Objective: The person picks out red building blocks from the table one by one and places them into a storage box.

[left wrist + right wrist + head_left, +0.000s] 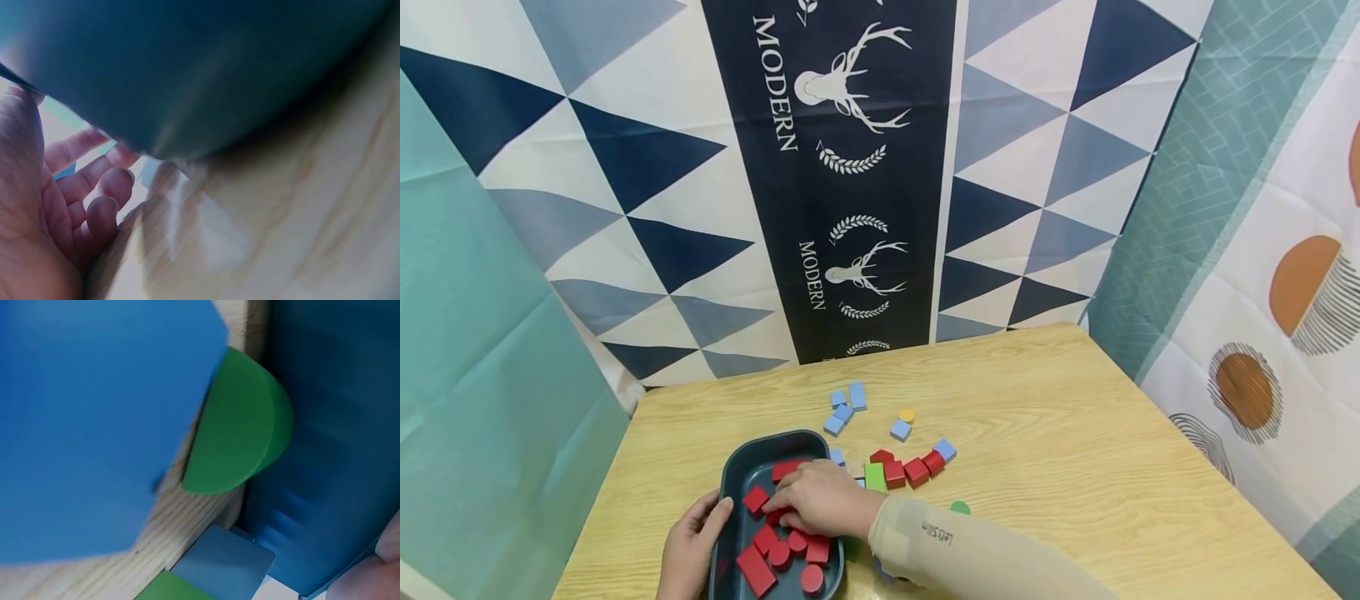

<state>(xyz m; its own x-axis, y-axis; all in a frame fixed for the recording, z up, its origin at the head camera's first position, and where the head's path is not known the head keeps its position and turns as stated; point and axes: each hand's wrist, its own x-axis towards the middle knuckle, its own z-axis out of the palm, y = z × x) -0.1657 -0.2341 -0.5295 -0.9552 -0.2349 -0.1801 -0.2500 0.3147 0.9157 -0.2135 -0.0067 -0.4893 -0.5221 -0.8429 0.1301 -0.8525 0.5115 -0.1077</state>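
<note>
A dark blue-green tray [747, 467] holds several red blocks, among them cubes, a long block [756, 571] and round cylinders [812, 578]. On the tray's left side, my left hand [694, 542] grips the rim with the thumb over the edge. The left wrist view shows its other fingers [115, 184] bent beside the outside of the tray wall [169, 69]. My right hand [822, 498] reaches over the right rim into the tray, fingers pointing down and left. Between its thumb and fingers it pinches a red block [777, 516], partly hidden by the hand.
Right of the tray lie red blocks [917, 472], a green block [875, 477] and light blue blocks [901, 430]. A yellow round piece [907, 414] sits farther back. Close against the tray are a green half-round block [234, 428] and a large blue block [94, 425].
</note>
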